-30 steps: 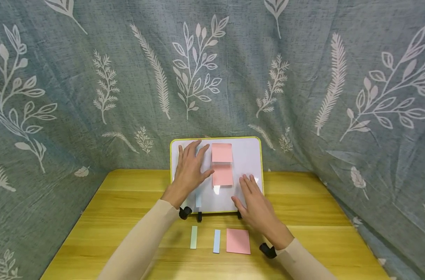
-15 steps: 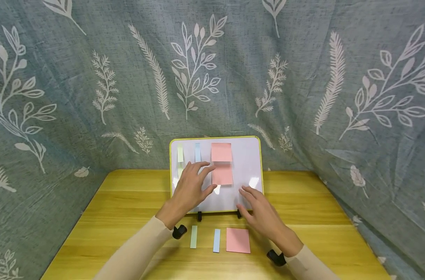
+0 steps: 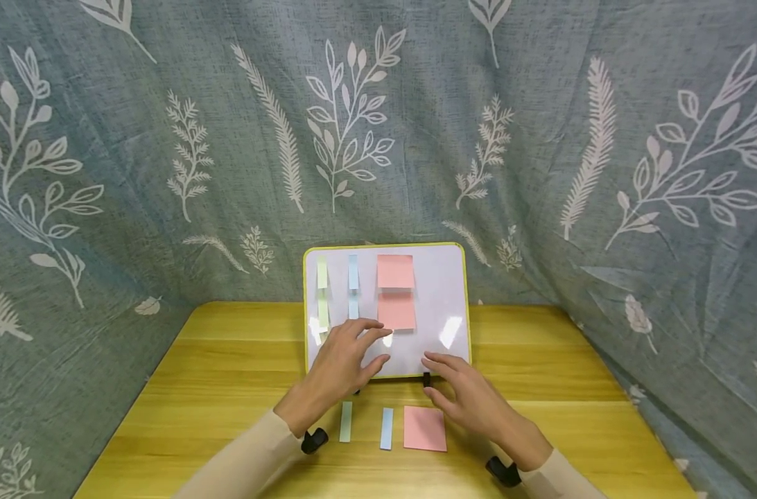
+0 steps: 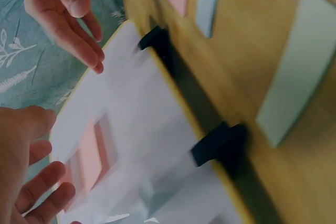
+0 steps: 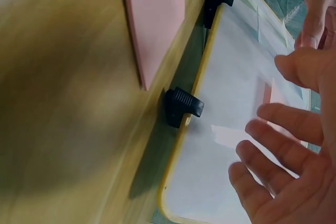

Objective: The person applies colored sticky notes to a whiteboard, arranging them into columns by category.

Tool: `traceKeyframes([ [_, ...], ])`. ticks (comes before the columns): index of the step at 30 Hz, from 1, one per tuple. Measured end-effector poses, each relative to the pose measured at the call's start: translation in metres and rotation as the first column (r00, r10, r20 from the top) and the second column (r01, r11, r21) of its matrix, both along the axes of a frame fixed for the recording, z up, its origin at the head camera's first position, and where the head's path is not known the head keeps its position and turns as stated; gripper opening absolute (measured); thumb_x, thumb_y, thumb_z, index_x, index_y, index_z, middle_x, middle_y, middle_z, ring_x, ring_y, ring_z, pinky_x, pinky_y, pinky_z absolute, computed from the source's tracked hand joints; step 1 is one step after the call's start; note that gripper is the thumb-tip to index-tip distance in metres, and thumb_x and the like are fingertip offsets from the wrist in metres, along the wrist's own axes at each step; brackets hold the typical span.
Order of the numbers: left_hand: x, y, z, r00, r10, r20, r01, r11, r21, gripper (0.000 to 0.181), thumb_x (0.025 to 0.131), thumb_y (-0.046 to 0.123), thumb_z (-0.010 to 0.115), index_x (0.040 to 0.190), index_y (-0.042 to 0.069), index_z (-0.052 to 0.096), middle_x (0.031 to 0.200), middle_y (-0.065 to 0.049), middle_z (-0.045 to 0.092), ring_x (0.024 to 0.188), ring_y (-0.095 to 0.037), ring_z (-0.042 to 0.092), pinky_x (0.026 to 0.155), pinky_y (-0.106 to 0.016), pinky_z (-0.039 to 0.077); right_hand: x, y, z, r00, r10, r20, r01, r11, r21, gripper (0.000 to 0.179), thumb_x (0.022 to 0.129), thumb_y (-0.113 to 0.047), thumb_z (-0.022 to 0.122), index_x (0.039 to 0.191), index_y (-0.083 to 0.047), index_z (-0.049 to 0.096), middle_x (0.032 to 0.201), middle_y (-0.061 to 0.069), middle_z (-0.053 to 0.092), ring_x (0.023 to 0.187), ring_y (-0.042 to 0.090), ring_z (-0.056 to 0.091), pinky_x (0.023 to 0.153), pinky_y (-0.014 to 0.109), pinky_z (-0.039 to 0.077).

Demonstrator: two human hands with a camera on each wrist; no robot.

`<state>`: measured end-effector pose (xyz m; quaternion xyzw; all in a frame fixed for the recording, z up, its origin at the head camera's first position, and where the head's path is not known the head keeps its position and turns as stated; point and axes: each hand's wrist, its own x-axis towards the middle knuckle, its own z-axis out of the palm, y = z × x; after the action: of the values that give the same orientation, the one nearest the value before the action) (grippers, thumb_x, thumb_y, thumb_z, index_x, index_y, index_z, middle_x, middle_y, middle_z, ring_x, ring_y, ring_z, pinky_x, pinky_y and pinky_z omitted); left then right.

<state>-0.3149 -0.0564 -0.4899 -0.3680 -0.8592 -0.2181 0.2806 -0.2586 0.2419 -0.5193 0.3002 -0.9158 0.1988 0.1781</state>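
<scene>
A yellow-edged whiteboard [image 3: 437, 291] leans upright at the back of the table. Stuck on it are two green paper strips [image 3: 322, 272], two blue strips [image 3: 353, 271] and two pink square sticky notes [image 3: 395, 271], each pair one above the other. My left hand [image 3: 342, 360] hovers before the board's lower left, fingers loosely bent and holding nothing; it partly hides the lower blue strip. My right hand [image 3: 472, 391], also holding nothing, is before the lower right corner, above and right of the pink sticky note pad [image 3: 425, 428]. Both palms show in the right wrist and left wrist views.
On the wooden table [image 3: 229, 388] in front of the board lie a green strip pad [image 3: 345, 421] and a blue strip pad [image 3: 386, 428]. Black stand feet [image 5: 181, 107] hold the board's lower edge. A leaf-patterned curtain [image 3: 416, 138] surrounds the table.
My left hand has drawn down and back from the upper left of the board, uncovering the green and blue strips. My right hand has pulled back slightly toward the table's front.
</scene>
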Motion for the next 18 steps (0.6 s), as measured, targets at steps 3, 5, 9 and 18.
traceKeyframes([
  [3, 0.003, -0.001, -0.007, 1.0, -0.016, -0.002, 0.016, 1.0, -0.006, 0.043, 0.103, 0.029, 0.094, 0.143, 0.021, 0.08, 0.143, -0.004, 0.078, 0.13, -0.031, 0.076, 0.107, -0.056, 0.063, 0.003, 0.003, 0.0, 0.998, 0.012, 0.066, -0.014, 0.999, 0.03, 0.053, 0.108, -0.02, 0.085, 0.156, -0.001, 0.072, 0.162, 0.018, 0.071, 0.147, 0.04, 0.071, 0.117, 0.059, 0.063],
  [5, 0.006, -0.002, -0.011, 1.0, -0.03, -0.007, 0.03, 0.999, -0.011, 0.042, 0.103, 0.029, 0.093, 0.142, 0.02, 0.08, 0.143, -0.004, 0.078, 0.132, -0.03, 0.076, 0.108, -0.056, 0.064, 0.005, 0.004, -0.001, 0.993, 0.02, 0.115, -0.026, 0.999, 0.047, 0.052, 0.11, -0.021, 0.083, 0.157, -0.002, 0.071, 0.163, 0.016, 0.07, 0.148, 0.039, 0.07, 0.118, 0.06, 0.062],
  [9, 0.011, -0.003, -0.018, 0.998, -0.066, -0.009, 0.065, 0.997, -0.044, 0.041, 0.105, 0.03, 0.091, 0.143, 0.02, 0.08, 0.141, -0.003, 0.078, 0.134, -0.028, 0.076, 0.11, -0.053, 0.064, 0.008, 0.005, -0.004, 0.985, 0.043, 0.166, -0.056, 0.996, 0.074, 0.048, 0.111, -0.021, 0.082, 0.155, -0.004, 0.073, 0.163, 0.013, 0.071, 0.147, 0.038, 0.071, 0.118, 0.06, 0.062],
  [18, 0.018, 0.001, -0.032, 0.975, -0.221, 0.031, 0.223, 0.965, -0.138, 0.041, 0.101, 0.026, 0.096, 0.138, 0.015, 0.081, 0.132, -0.001, 0.081, 0.119, -0.021, 0.08, 0.104, -0.037, 0.068, 0.009, 0.005, -0.006, 0.973, 0.13, 0.193, -0.151, 0.984, 0.099, 0.043, 0.111, -0.022, 0.082, 0.149, -0.003, 0.077, 0.158, 0.014, 0.074, 0.143, 0.036, 0.074, 0.114, 0.058, 0.065],
])
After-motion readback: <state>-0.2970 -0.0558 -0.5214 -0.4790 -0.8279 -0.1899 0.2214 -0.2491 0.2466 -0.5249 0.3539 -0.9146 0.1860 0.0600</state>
